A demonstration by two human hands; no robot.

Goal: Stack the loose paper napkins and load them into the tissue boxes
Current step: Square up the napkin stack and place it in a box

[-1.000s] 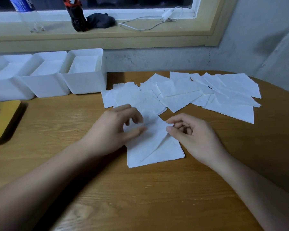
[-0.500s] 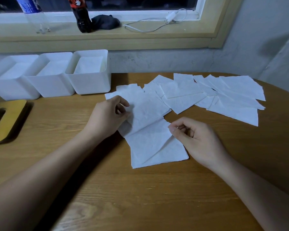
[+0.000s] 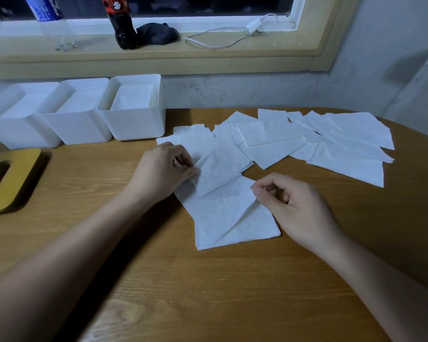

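A small stack of white napkins (image 3: 232, 218) lies on the wooden table in front of me. My right hand (image 3: 292, 206) pinches its upper right corner between thumb and forefinger. My left hand (image 3: 163, 169) pinches the left edge of a loose napkin (image 3: 220, 169) that overlaps the top of the stack. Several more loose napkins (image 3: 331, 144) are spread across the table behind and to the right. Three white tissue boxes (image 3: 131, 127) stand in a row at the back left, each with napkins inside.
A yellow wooden lid with an oval slot (image 3: 8, 178) lies at the left. On the window sill are two bottles (image 3: 120, 23), a dark cloth (image 3: 158, 33) and a white cable (image 3: 232, 35). The table's rounded edge (image 3: 418, 134) curves off on the right.
My left hand left the stack, moved up and left, and took the edge of a loose napkin. My right hand stayed at the stack's corner.
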